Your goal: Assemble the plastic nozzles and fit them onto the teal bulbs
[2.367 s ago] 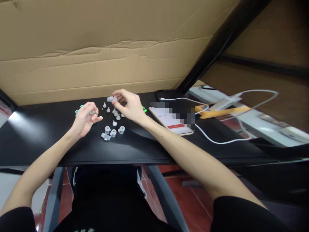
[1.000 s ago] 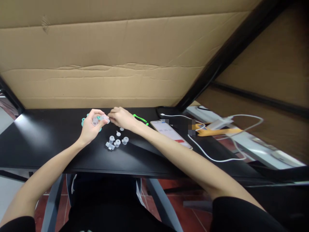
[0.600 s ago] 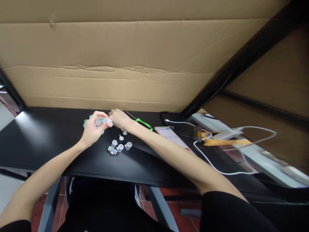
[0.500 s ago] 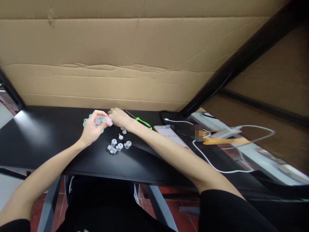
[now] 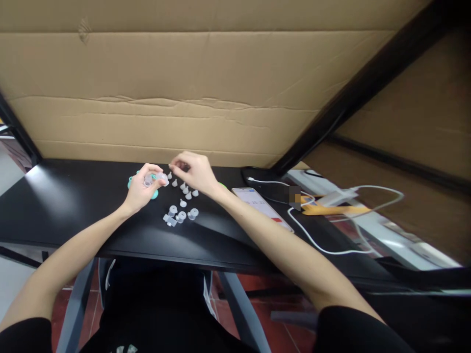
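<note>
My left hand is closed on a small clear plastic part, held just above the black table. A teal piece shows under that hand. My right hand hovers close to the right of the part, fingers pinched together; what they hold is too small to make out. Several small white cone-shaped pieces lie under and in front of my right hand. A cluster of clear ring-shaped parts lies nearer to me.
A phone with a lit screen lies to the right, with a white cable looping past it. A yellow tool and a white adapter sit further right. A cardboard sheet stands behind the table.
My right hand has lifted off the table and pulled slightly right, away from my left hand. The cone pieces beneath it show again. My left hand keeps the clear part.
</note>
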The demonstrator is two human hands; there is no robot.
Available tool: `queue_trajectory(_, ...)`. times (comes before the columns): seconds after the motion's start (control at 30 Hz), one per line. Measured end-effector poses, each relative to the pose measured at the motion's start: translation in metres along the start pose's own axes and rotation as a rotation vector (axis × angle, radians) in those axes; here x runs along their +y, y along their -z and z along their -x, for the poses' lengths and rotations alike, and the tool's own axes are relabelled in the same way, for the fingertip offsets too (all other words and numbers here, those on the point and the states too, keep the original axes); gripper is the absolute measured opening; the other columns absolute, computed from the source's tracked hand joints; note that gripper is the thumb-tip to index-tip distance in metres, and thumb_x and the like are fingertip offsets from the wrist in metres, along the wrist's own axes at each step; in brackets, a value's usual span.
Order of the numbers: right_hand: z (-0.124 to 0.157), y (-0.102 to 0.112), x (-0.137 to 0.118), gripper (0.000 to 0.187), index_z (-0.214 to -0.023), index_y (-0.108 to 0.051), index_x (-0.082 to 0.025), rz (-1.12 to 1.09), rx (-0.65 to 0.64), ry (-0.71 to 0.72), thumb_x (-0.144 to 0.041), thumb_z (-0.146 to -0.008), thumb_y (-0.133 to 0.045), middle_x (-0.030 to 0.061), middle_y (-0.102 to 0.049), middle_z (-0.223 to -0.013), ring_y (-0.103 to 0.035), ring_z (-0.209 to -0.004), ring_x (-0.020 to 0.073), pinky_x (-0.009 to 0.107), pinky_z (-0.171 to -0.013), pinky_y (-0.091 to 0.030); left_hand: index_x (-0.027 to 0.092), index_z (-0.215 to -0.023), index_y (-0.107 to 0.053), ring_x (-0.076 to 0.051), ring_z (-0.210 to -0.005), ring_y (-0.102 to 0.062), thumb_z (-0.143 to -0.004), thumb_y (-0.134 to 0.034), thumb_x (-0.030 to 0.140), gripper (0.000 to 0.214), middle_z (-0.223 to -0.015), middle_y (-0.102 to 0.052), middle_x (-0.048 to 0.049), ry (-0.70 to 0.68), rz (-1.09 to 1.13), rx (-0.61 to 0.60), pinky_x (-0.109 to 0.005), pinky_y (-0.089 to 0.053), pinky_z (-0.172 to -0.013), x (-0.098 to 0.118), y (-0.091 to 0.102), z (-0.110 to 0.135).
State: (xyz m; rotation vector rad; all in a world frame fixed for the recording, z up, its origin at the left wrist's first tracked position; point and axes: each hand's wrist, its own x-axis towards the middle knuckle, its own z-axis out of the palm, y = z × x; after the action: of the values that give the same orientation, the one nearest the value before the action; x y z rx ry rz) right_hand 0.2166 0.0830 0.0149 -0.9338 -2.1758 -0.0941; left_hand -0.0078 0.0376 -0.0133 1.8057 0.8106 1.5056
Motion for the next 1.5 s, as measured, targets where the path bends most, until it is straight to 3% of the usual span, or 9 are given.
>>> queue_trajectory(0.07,0.020,0.009,-0.010,0.015,-0.092,-0.075,-0.024,-0.168,0.229,0.032,-0.030,-0.104,-0.068,0.0007,-0.071,-0.079,-0.061,-0.071,0.0188,0.034,-0.072,-0.050,0.023,-0.106,-0.075,-0.015,-0.084,-0.073,-0.088,-0.091,0.069,0.052,-0.098,-0.081,-0.0039,-0.033,-0.028,-0.001,-0.025,-0.056,-0.079,0.000,0.000,-0.001)
queue_trajectory(0.17,0.044,0.010,-0.028,0.017,-0.091,-0.076,-0.026,-0.225,0.312,0.078,-0.034,-0.105,-0.070,0.0011,-0.072,-0.080,-0.061,-0.069,0.0187,0.035,-0.070,-0.052,0.022,-0.106,-0.079,-0.012,-0.073,-0.067,-0.089,-0.092,0.062,0.046,-0.096,-0.080,-0.0026,-0.078,-0.071,-0.036,-0.023,-0.051,-0.071,-0.001,0.000,-0.002)
queue_trajectory(0.37,0.058,-0.006,-0.033,0.020,-0.092,-0.076,-0.025,-0.213,0.311,0.081,-0.034,-0.107,-0.068,0.0030,-0.073,-0.082,-0.062,-0.071,0.0194,0.036,-0.069,-0.054,0.021,-0.105,-0.083,-0.014,-0.073,-0.066,-0.091,-0.091,0.056,0.039,-0.096,-0.081,-0.0044,-0.148,-0.160,-0.113,-0.026,-0.050,-0.071,-0.001,-0.003,-0.002)
queue_trajectory(0.57,0.060,-0.004,-0.025,0.023,-0.094,-0.077,-0.026,-0.173,0.242,0.112,-0.036,-0.110,-0.064,0.0059,-0.075,-0.088,-0.065,-0.078,0.0220,0.039,-0.075,-0.056,0.024,-0.102,-0.085,-0.019,-0.082,-0.071,-0.092,-0.089,0.061,0.039,-0.097,-0.084,-0.0063,-0.199,-0.229,-0.174,-0.031,-0.055,-0.081,-0.004,0.000,-0.005)
queue_trajectory(0.8,0.061,-0.005,-0.032,0.023,-0.092,-0.075,-0.024,-0.273,0.201,0.086,-0.035,-0.110,-0.066,0.0022,-0.070,-0.082,-0.063,-0.072,0.0184,0.033,-0.070,-0.054,0.022,-0.104,-0.084,-0.015,-0.068,-0.061,-0.094,-0.086,0.064,0.043,-0.094,-0.083,-0.0057,-0.211,-0.262,-0.173,-0.030,-0.052,-0.074,-0.007,0.003,-0.002)
queue_trajectory(1.0,0.063,-0.006,-0.042,0.025,-0.091,-0.076,-0.023,-0.368,0.172,-0.041,-0.037,-0.109,-0.067,0.0006,-0.070,-0.078,-0.061,-0.067,0.0162,0.030,-0.065,-0.051,0.024,-0.103,-0.084,-0.013,-0.063,-0.056,-0.097,-0.087,0.057,0.034,-0.091,-0.081,-0.0040,-0.396,-0.323,-0.213,-0.027,-0.052,-0.069,-0.011,0.012,-0.004)
queue_trajectory(1.13,0.064,-0.007,-0.046,0.026,-0.090,-0.076,-0.022,-0.379,0.145,-0.034,-0.036,-0.111,-0.065,0.0022,-0.073,-0.082,-0.064,-0.070,0.0169,0.030,-0.067,-0.051,0.026,-0.108,-0.084,-0.013,-0.065,-0.061,-0.099,-0.088,0.048,0.024,-0.093,-0.082,-0.0036,-0.533,-0.335,-0.249,-0.025,-0.054,-0.069,-0.013,0.016,-0.005)
queue_trajectory(1.37,0.065,-0.008,-0.044,0.024,-0.092,-0.077,-0.022,-0.443,0.114,-0.088,-0.036,-0.109,-0.069,0.0015,-0.074,-0.083,-0.065,-0.070,0.0164,0.029,-0.065,-0.051,0.024,-0.109,-0.082,-0.014,-0.068,-0.066,-0.104,-0.082,0.046,0.022,-0.092,-0.082,-0.0042,-0.601,-0.413,-0.298,-0.027,-0.057,-0.071,-0.017,0.018,-0.006)
queue_trajectory(1.5,0.066,-0.014,-0.038,0.024,-0.093,-0.077,-0.022,-0.394,0.129,0.004,-0.035,-0.111,-0.068,0.0029,-0.074,-0.085,-0.066,-0.072,0.0169,0.030,-0.070,-0.054,0.022,-0.109,-0.079,-0.014,-0.073,-0.072,-0.109,-0.076,0.044,0.022,-0.095,-0.082,-0.0050,-0.692,-0.458,-0.343,-0.026,-0.058,-0.074,-0.018,0.019,-0.007)
